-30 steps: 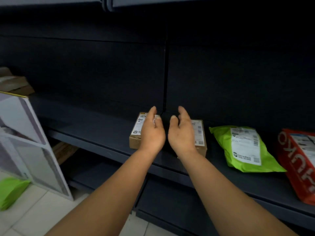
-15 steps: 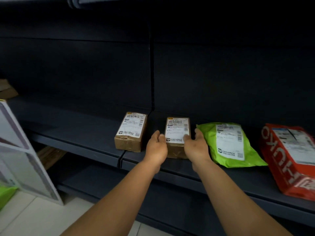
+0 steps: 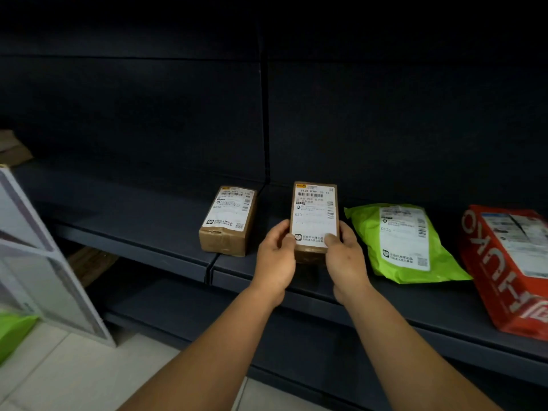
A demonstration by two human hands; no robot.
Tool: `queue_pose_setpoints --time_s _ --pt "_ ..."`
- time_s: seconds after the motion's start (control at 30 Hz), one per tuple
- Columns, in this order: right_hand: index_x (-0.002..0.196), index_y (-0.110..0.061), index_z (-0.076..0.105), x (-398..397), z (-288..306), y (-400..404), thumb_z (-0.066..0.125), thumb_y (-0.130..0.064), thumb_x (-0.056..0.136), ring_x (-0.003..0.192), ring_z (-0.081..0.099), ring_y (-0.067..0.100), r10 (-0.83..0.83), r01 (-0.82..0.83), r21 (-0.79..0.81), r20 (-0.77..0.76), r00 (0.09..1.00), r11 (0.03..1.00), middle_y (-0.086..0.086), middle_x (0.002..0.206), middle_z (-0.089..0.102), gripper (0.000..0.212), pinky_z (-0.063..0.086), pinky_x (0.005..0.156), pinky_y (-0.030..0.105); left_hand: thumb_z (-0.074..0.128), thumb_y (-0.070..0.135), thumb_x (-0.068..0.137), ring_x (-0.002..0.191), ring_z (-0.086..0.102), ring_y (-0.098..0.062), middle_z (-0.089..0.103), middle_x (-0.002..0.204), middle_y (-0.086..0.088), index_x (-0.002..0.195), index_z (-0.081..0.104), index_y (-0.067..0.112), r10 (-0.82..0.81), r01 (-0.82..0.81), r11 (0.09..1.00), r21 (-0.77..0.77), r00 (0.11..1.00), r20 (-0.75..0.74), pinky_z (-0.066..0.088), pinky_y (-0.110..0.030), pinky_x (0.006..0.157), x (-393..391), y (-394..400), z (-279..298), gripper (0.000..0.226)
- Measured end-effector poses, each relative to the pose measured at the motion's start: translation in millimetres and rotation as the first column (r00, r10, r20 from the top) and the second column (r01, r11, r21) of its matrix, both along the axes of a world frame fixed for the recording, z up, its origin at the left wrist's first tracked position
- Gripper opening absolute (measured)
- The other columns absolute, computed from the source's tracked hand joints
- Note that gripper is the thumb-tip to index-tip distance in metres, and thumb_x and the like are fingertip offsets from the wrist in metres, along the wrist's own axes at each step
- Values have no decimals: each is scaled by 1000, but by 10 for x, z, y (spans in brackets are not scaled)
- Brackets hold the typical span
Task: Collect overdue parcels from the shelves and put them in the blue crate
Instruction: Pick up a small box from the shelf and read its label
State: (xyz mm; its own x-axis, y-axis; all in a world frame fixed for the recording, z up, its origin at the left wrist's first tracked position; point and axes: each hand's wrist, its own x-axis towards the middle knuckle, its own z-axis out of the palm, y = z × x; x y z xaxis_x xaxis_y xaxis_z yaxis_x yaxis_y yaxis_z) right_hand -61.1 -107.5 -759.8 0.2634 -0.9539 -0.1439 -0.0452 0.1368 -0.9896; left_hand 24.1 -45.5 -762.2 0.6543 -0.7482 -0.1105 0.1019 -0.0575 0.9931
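Observation:
A small brown cardboard parcel [image 3: 315, 213] with a white label is tilted up off the dark shelf [image 3: 148, 221], label toward me. My left hand [image 3: 275, 259] grips its lower left edge, and my right hand [image 3: 344, 259] grips its lower right edge, thumbs on the label. A second brown parcel [image 3: 228, 221] lies flat on the shelf just to the left. To the right lie a green poly mailer [image 3: 403, 241] and a red bag parcel [image 3: 510, 268]. No blue crate is in view.
A white and grey panel [image 3: 35, 262] leans at the left by the shelf end. Something green [image 3: 14, 330] lies on the tiled floor [image 3: 74, 375] at lower left. A lower shelf [image 3: 184, 307] runs beneath, with brown cardboard [image 3: 89, 262] on it.
Both hands went from hovering open over the parcels to closing on the right brown parcel, then lifted its near end so its label faces me. The view shifted left.

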Motion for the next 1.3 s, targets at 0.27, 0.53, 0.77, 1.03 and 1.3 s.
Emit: queue_pose_setpoints --time_s 0.27,0.53,0.77,1.03,1.3 --pt "141 -22 45 -1 -65 10 44 0 94 112 59 14 -12 16 -40 93 996 999 -1 126 62 52 48 91 28 44 4 99 92 61 6 62 107 16 129 53 24 13 -12 998 -67 1000 14 49 -7 69 -2 38 34 38" --pt "138 -24 47 -21 -11 2 45 2 93 113 58 11 -8 19 -84 136 991 996 -4 125 62 51 48 89 25 44 2 98 105 61 -1 64 116 9 131 53 23 10 -10 994 -109 1000 1 53 -15 82 -11 38 78 40" --pt "137 -26 48 -24 15 -10 45 -1 94 113 59 11 -2 15 -89 135 991 996 -4 124 63 50 47 89 25 45 5 98 107 60 -1 63 120 9 132 52 24 4 -2 994 -106 1000 14 52 -15 83 -17 38 106 39" --pt "146 -19 42 9 -5 -42 43 -17 101 116 58 16 -2 3 -56 9 1000 998 1 131 60 45 46 99 32 39 20 103 115 56 -8 57 132 3 141 43 26 -2 1 1000 18 999 35 46 -24 97 -37 -67 139 39" --pt "153 -14 25 -35 105 -46 40 -22 103 136 41 20 34 -38 -32 -118 992 999 5 152 39 52 33 111 28 35 22 104 135 40 -16 39 150 -1 148 32 20 39 -47 997 68 992 120 31 -33 115 -80 -188 184 45"
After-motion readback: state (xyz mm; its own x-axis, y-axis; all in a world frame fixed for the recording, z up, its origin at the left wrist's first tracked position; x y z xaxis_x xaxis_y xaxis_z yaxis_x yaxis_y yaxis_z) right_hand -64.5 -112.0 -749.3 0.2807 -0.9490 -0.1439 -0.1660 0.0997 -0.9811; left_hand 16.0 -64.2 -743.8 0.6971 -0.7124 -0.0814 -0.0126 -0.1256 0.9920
